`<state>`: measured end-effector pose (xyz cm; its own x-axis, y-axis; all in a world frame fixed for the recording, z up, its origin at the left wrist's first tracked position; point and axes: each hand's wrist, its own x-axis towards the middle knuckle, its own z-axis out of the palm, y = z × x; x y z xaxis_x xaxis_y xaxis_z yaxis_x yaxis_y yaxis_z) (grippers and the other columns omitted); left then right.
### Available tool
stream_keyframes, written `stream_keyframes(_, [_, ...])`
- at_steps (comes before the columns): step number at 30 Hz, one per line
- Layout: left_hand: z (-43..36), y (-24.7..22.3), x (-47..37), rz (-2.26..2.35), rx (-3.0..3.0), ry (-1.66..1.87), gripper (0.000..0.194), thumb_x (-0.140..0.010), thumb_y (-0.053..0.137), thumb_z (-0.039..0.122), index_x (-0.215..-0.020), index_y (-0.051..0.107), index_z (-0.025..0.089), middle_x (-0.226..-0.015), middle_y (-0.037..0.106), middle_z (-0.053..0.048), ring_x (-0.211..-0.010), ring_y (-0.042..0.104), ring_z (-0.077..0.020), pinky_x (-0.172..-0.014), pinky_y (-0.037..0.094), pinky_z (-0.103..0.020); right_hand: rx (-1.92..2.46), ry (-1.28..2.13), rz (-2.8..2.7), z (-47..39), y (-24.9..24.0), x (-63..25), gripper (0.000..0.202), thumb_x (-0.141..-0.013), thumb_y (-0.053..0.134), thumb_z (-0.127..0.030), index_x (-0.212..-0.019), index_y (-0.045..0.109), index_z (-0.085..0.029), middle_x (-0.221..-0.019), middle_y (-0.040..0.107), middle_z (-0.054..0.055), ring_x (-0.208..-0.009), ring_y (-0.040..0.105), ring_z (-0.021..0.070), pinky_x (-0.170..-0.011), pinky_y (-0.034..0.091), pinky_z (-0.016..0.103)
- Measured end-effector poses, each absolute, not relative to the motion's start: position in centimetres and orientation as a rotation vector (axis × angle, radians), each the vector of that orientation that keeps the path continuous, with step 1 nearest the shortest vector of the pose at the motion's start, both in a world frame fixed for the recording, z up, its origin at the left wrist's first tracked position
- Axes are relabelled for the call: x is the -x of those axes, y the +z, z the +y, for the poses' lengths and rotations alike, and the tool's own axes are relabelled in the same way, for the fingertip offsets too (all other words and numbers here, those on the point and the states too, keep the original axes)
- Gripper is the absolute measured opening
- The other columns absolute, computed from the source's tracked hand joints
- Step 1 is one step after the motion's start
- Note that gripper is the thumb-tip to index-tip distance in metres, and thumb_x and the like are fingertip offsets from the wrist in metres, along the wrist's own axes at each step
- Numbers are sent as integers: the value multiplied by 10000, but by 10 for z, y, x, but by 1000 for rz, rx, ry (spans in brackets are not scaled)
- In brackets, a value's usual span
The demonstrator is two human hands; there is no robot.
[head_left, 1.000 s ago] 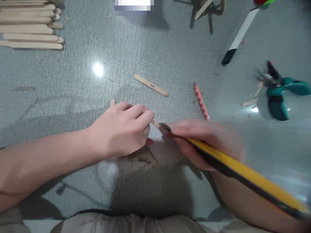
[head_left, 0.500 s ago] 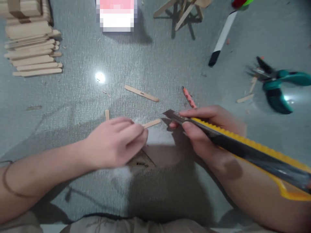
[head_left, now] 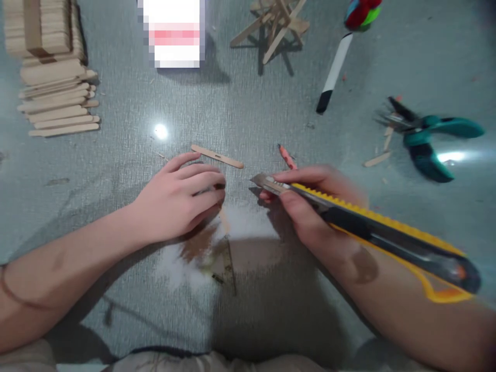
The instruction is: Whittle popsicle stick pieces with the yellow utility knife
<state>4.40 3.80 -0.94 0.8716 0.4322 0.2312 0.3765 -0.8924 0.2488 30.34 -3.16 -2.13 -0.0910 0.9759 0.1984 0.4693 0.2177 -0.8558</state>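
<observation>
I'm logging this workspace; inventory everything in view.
Table: one, grey, throughout.
Stick pile: many, tan, upper left.
Pixelated object: one, white-pink, top.
Stick structure: one, tan, top.
Rod: one, white-black, upper right.
Rounded thing: one, multicoloured, above rod.
Pliers: one, teal-black, right.
Stick pieces: two, tan, right.
Slotted stick: one, tan, centre.
Pencil: one, pink, centre right.
Set square: one, clear, lower centre.
Stick: one, tan, below centre.
Knife: one, yellow-black, lower right.
Left hand: one, bare, centre.
Right hand: one, bare, on knife.

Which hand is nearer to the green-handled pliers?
Right: in this view, the right hand is below and left of the pliers; the left hand is much farther left.
</observation>
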Motion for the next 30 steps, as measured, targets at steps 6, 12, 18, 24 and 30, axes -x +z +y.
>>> stream_keyframes(6, [39,-7,-36,698,-2876,509,115,-986,620,254,-1065,697,224,-1092,762,-8,-964,705,-199,-940,549,-415,1300,795,-1794,-31,-9,-296,221,-855,739,-189,-1052,698,-281,-935,796,10,-771,780,214,-677,658,337])
stream_keyframes(12, [30,-3,-28,625,-2892,486,200,-1019,522,165,-1105,703,177,-1154,753,-40,-1017,699,-196,-908,557,-358,1060,874,-1987,-25,-7,-293,345,-890,617,-101,-1154,657,-320,-951,785,28,-820,776,207,-700,670,334])
stream_keyframes(18, [28,-5,-32,572,-2956,442,239,-1037,486,158,-1056,723,139,-1073,758,-51,-977,708,-193,-829,555,-326,1038,837,-2051,-23,-8,-284,350,-873,596,-64,-1094,649,-329,-939,788,13,-801,779,197,-693,673,329])
stream_keyframes(24, [23,-5,-38,628,-2972,514,232,-1001,526,130,-880,724,142,-949,766,-11,-819,707,-184,-730,551,-339,1105,814,-2064,-23,-6,-278,315,-867,605,-56,-1056,645,-305,-905,791,20,-744,773,186,-702,674,316])
stream_keyframes(30, [16,-8,-42,896,-2815,555,193,-987,524,158,-902,697,150,-857,756,-8,-683,678,-138,-603,496,-302,1082,800,-2085,-20,-6,-277,327,-868,604,-56,-1050,642,-325,-911,796,3,-742,777,187,-692,682,317])
